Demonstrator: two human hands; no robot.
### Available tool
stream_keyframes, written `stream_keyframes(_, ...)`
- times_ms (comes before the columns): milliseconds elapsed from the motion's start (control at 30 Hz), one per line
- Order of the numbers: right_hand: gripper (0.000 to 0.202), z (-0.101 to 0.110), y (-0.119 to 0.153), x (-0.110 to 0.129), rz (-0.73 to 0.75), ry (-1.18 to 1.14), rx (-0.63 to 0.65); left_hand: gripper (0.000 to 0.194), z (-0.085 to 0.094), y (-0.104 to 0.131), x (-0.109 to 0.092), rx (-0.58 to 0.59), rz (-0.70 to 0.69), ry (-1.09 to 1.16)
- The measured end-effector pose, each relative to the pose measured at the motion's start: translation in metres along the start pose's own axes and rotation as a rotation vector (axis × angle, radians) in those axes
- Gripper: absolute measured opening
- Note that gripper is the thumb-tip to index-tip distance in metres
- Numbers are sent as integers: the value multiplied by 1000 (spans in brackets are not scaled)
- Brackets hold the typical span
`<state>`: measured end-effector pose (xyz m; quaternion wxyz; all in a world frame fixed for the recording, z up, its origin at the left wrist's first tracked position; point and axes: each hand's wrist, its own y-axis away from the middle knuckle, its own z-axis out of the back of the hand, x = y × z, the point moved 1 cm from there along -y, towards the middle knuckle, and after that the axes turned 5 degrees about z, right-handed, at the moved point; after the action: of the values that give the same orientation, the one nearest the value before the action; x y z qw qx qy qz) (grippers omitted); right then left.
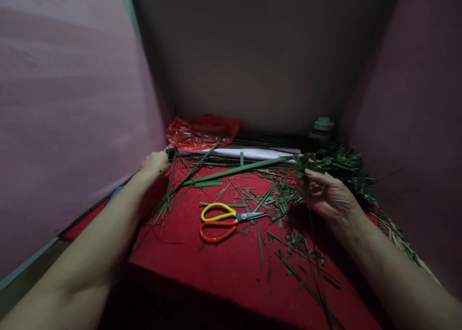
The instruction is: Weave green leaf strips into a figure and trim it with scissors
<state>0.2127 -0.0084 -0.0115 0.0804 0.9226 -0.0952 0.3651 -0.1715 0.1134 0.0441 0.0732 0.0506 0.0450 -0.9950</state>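
My right hand (317,190) pinches a woven green leaf piece (301,166) at the right, with thin strands hanging below it. At the far left, my left hand (156,164) reaches to the end of the leaf pile; its fingertips are hidden, and dark green leaf shows beside them. Scissors (236,217) with one yellow and one red handle lie on the red table (180,257) between my hands. Long green leaf strips (234,170) run across behind the scissors. Many cut leaf scraps (281,204) are scattered to their right.
A red plastic bag (202,130) sits at the back left, with a long white roll (245,153) in front of it. A lidded jar (322,127) stands at the back right, near a heap of woven leaf pieces (342,161). Walls rise on both sides and behind.
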Motion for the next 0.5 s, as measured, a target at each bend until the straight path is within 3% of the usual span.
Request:
stream_keyframes(67, 25, -1, 0, 0, 4, -2, -10, 24, 4, 15, -19, 6, -118, 28)
stream_keyframes(133, 24, -2, 1, 0, 8, 13, -28, 29, 3, 40, -43, 84, -304, 78)
stream_keyframes(200, 21, -3, 2, 0, 3, 33, -51, 27, -5, 74, -66, 149, -452, 122)
stream_keyframes(267, 19, -3, 2, -1, -17, 46, -82, 27, -20, 111, -84, 208, -693, 126)
stream_keyframes(333, 18, 0, 1, -2, -32, 59, -124, 24, -35, 141, -94, 218, -707, 98)
stream_keyframes(367, 18, 1, 1, -3, -28, 72, -146, 25, -41, 153, -97, 162, -713, 37)
stream_keyframes(500, 19, 3, -1, -6, -73, 132, -176, 24, -48, 175, -100, 35, -792, -85)
